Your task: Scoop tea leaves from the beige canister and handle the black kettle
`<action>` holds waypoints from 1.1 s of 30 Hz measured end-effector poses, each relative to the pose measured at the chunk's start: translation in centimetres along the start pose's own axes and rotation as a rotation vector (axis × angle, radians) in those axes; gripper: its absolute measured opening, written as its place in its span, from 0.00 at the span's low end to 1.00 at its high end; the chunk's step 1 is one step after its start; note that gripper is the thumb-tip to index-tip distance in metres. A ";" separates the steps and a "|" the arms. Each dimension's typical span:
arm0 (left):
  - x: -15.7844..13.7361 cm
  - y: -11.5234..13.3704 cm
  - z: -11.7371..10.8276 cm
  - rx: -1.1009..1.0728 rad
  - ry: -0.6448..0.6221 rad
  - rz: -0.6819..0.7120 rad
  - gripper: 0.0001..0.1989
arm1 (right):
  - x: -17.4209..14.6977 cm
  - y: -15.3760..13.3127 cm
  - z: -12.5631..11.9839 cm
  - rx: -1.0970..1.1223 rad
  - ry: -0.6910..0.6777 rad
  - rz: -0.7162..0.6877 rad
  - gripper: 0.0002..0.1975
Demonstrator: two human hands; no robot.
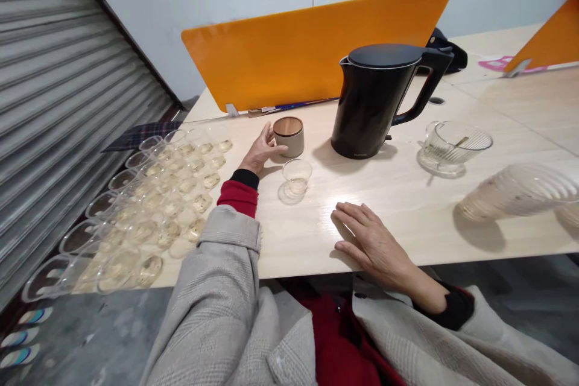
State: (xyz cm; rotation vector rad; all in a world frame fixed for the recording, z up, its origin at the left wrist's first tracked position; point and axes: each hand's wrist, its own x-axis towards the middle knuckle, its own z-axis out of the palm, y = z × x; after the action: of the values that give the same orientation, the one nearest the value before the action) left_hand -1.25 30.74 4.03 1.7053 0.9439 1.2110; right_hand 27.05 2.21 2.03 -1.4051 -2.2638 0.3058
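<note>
My left hand (262, 149) is around the left side of a small grey canister (290, 140) with a brown wooden top, its thumb in front and its fingers behind. Just in front of the canister stands a single clear plastic cup (297, 178). My right hand (373, 241) lies on the table with its fingers stretched out and holds nothing. Behind that hand stands a black electric kettle (373, 102), its handle pointing right.
Rows of clear cups (169, 205) with pale contents cover the table's (280, 247) left end. To the right are a ribbed glass cup (456, 142) and a stack of plastic cups (515, 190) lying sideways. An orange partition (289, 54) stands behind, with brushes (289, 107) along its base.
</note>
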 end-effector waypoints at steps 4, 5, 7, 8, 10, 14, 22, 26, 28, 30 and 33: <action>-3.4 2.2 -3.6 0.021 0.051 -0.174 0.48 | 0.0 0.1 0.0 0.026 0.015 -0.015 0.27; -4.4 3.0 -4.1 0.023 0.023 -0.161 0.46 | 0.0 0.1 0.0 0.028 0.018 -0.024 0.26; -6.2 4.7 -4.1 0.014 -0.090 -0.122 0.47 | 0.1 0.2 0.0 0.027 0.022 -0.039 0.26; -7.0 5.5 -3.5 0.010 -0.156 -0.119 0.49 | 0.1 0.2 0.0 0.024 0.022 -0.045 0.26; -8.2 6.7 -1.9 0.010 -0.264 -0.109 0.52 | 0.2 0.3 0.1 0.017 0.020 -0.053 0.25; -9.4 7.3 1.5 0.023 -0.363 -0.083 0.54 | 0.3 0.3 0.1 -0.013 0.016 -0.068 0.24; -9.3 6.5 2.7 0.019 -0.345 -0.098 0.41 | 0.5 0.4 -0.1 -0.036 0.022 -0.106 0.22; -9.2 6.1 2.9 0.003 -0.350 -0.092 0.41 | 0.4 0.7 0.2 -0.048 0.045 -0.123 0.22; -9.1 5.7 3.1 -0.002 -0.346 -0.087 0.41 | 0.4 0.9 0.4 -0.036 0.043 -0.132 0.22; -9.1 5.3 3.3 -0.005 -0.337 -0.088 0.41 | 0.3 1.1 0.5 -0.026 0.047 -0.140 0.23; -9.4 5.3 3.5 -0.015 -0.324 -0.088 0.42 | 0.3 1.3 0.5 -0.029 0.053 -0.148 0.23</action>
State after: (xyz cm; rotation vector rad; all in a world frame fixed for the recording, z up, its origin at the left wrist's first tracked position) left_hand 0.30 19.56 4.97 1.7624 0.8004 0.8496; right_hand 27.64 3.10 1.11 -1.2360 -2.3214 0.1858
